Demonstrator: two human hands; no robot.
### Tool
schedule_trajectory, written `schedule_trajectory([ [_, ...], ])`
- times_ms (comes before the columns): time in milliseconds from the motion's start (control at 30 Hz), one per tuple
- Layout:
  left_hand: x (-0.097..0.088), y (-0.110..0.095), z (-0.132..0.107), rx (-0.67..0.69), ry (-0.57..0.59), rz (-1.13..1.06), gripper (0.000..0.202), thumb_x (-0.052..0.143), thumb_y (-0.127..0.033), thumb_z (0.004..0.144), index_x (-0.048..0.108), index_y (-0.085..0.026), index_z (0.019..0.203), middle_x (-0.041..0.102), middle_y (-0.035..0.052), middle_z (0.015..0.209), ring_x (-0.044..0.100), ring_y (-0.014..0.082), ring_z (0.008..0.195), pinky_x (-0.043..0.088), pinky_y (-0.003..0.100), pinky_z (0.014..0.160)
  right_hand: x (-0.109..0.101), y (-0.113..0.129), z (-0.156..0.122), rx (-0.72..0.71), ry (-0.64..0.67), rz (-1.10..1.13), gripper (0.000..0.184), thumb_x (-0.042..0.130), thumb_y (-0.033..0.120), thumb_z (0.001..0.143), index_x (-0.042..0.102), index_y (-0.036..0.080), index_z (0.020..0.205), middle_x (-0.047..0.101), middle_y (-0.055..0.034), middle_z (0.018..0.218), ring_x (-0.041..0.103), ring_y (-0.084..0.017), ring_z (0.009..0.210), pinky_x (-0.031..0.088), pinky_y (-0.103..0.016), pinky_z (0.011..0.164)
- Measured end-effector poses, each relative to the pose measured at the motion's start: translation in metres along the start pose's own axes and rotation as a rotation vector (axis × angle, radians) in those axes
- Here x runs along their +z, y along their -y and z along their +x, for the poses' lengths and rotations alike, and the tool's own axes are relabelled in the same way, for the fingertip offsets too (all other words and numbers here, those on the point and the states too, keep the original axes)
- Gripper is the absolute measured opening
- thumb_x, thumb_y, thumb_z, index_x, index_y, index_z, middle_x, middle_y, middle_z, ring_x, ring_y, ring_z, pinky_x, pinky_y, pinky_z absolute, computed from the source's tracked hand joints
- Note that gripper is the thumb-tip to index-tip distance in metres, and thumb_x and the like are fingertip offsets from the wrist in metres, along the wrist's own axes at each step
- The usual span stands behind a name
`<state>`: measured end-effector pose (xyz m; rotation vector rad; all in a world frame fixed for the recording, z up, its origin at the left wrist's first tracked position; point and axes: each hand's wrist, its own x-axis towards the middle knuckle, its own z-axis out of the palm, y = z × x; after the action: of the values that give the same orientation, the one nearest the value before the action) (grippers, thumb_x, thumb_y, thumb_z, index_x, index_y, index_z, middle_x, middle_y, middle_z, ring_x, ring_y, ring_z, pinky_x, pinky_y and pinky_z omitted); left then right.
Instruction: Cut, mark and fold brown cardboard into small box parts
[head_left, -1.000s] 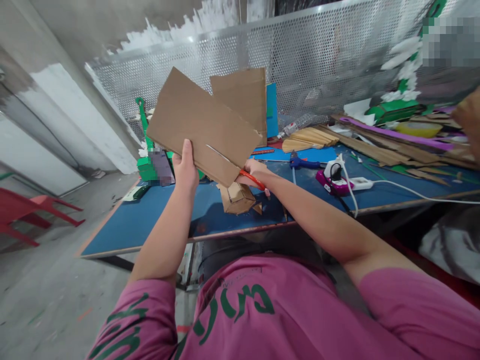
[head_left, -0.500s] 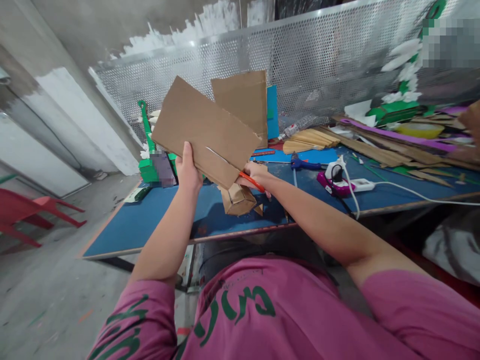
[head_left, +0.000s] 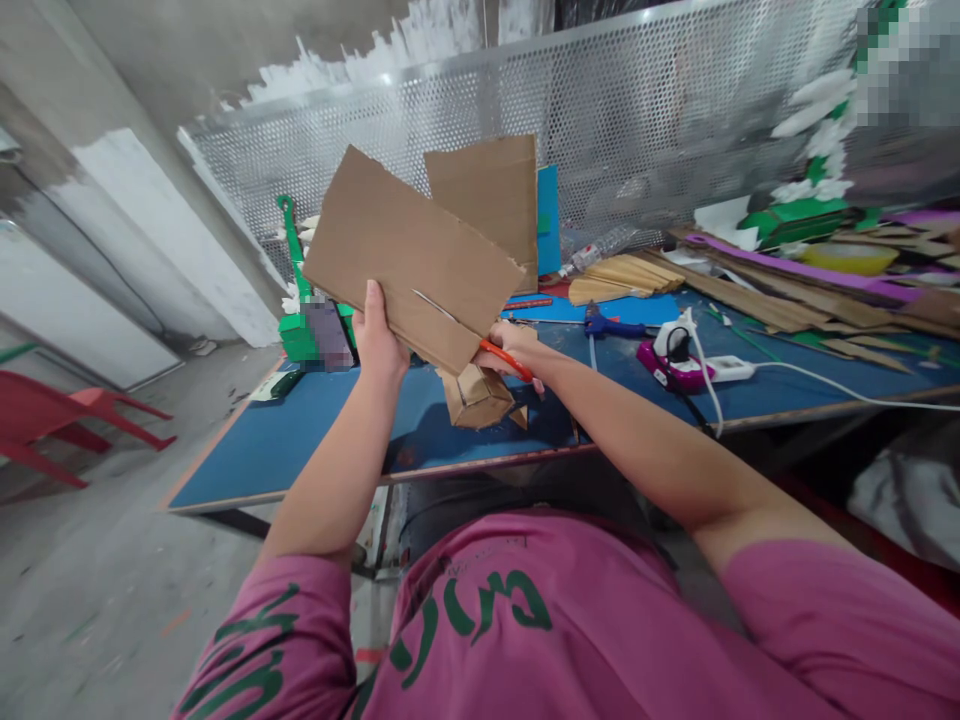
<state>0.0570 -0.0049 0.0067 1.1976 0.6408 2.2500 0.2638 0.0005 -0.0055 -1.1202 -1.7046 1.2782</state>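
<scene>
A flat brown cardboard sheet [head_left: 412, 245] is held up at a slant over the table. My left hand [head_left: 382, 340] grips its lower left edge, the thumb lying on the near face. My right hand [head_left: 514, 345] is closed round orange-handled scissors [head_left: 506, 358] at the sheet's lower right edge. One thin metal blade shows across the near face; the other is hidden behind the cardboard. Under the sheet, a small many-sided cardboard form [head_left: 480, 398] rests on the blue table [head_left: 300, 440], partly covered by the sheet.
A blue glue gun [head_left: 611, 325] and a purple-and-white power strip [head_left: 675, 368] with cables lie right of my hands. Farther right are cardboard strips [head_left: 780, 295] and yellow tape [head_left: 847, 258]. Behind stand another cardboard panel [head_left: 487, 200] and a perforated metal screen [head_left: 615, 120].
The camera view has shifted very slightly. Both hands keep their grips, and the scissors and cardboard sheet stay in nearly the same position against each other.
</scene>
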Motion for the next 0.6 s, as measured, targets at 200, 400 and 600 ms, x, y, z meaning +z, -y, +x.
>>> schedule_trajectory([
  [200, -0.001, 0.0, 0.002, 0.021, -0.044, 0.007, 0.056, 0.074, -0.064, 0.099, 0.069, -0.03, 0.143, 0.065, 0.0047, 0.163, 0.059, 0.0266, 0.155, 0.052, 0.042, 0.128, -0.015, -0.013, -0.012, -0.233, 0.196, -0.136, 0.011, 0.081, 0.021, 0.079, 0.073, 0.018, 0.084, 0.064, -0.0001, 0.06, 0.062, -0.018, 0.061, 0.047, -0.025, 0.058],
  [400, -0.001, -0.004, 0.004, -0.031, 0.009, -0.029, 0.062, 0.073, -0.068, 0.098, 0.068, -0.026, 0.143, 0.068, 0.0083, 0.158, 0.064, 0.0274, 0.15, 0.054, 0.042, 0.126, -0.02, -0.017, -0.01, -0.344, 0.261, -0.164, 0.008, 0.076, 0.023, 0.08, 0.07, 0.018, 0.082, 0.063, 0.0004, 0.065, 0.057, -0.015, 0.059, 0.042, -0.025, 0.055],
  [600, -0.001, -0.005, 0.003, 0.028, -0.023, 0.028, 0.057, 0.078, -0.066, 0.095, 0.071, -0.029, 0.139, 0.071, 0.0051, 0.153, 0.059, 0.0261, 0.155, 0.052, 0.04, 0.128, -0.023, -0.02, -0.008, -0.302, 0.252, -0.199, 0.012, 0.075, 0.021, 0.085, 0.068, 0.017, 0.077, 0.057, 0.0014, 0.057, 0.051, -0.014, 0.054, 0.039, -0.026, 0.053],
])
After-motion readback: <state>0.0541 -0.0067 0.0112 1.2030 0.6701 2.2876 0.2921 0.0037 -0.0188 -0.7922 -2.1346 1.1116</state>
